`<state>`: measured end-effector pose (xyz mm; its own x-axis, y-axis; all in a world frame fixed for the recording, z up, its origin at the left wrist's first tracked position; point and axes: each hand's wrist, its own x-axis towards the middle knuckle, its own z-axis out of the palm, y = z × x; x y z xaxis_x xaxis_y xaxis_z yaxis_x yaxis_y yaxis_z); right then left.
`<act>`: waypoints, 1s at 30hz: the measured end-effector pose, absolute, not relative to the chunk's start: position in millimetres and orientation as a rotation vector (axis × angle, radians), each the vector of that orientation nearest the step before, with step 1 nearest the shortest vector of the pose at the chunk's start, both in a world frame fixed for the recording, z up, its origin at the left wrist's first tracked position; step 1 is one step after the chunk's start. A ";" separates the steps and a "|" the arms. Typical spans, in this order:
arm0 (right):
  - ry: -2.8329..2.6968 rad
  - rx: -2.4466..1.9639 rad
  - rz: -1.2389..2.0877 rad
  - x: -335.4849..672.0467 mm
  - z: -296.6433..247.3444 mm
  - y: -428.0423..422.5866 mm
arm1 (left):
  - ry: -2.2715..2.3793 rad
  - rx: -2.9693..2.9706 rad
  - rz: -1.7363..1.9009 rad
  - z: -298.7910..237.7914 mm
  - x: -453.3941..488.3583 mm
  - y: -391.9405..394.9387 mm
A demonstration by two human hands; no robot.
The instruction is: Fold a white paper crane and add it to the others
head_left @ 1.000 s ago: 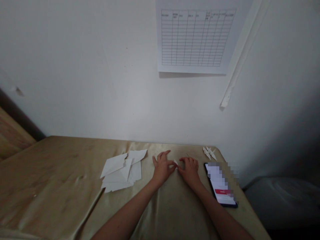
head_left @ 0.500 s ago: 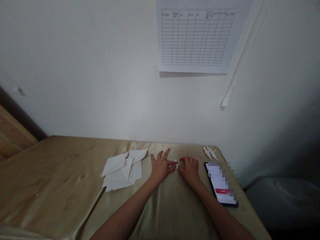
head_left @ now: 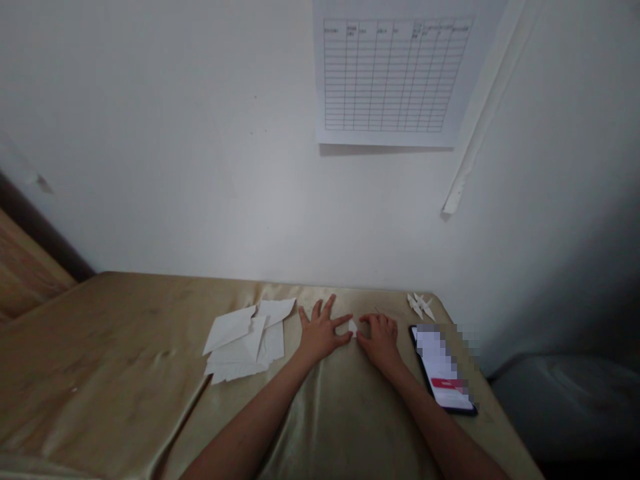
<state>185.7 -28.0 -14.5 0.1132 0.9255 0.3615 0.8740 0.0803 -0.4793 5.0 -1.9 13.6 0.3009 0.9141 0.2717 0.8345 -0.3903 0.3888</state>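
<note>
A small folded piece of white paper [head_left: 353, 327] lies on the cloth between my two hands. My left hand [head_left: 318, 333] is spread wide, its thumb and index fingertips apart at the left edge of the paper. On the other side, my right hand [head_left: 380, 335] is curled, with its thumb at the paper's lower right edge, holding it. How far the right fingertips reach under the paper is hidden. To the left lies a loose pile of white paper sheets [head_left: 235, 343], some with creases.
Folded white paper figures like cranes [head_left: 421, 306] lie at the table's far right corner. A lit phone [head_left: 445, 373] lies right of my right forearm. A gold cloth [head_left: 125, 353] covers the table. Behind rises a white wall with a printed table sheet [head_left: 390, 80].
My left index finger has lifted up and away from its thumb, uncovering more of the folded paper. My right hand has hardly moved.
</note>
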 end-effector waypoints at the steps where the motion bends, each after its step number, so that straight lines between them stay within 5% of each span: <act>1: -1.754 -1.779 0.114 186.1 -14.7 -27.9 | 1.622 2.404 0.678 12.5 4.9 -1.8; 30: -1.769 -1.851 0.162 187.9 -9.6 -26.9 | 1.560 2.373 0.544 26.1 3.5 -10.4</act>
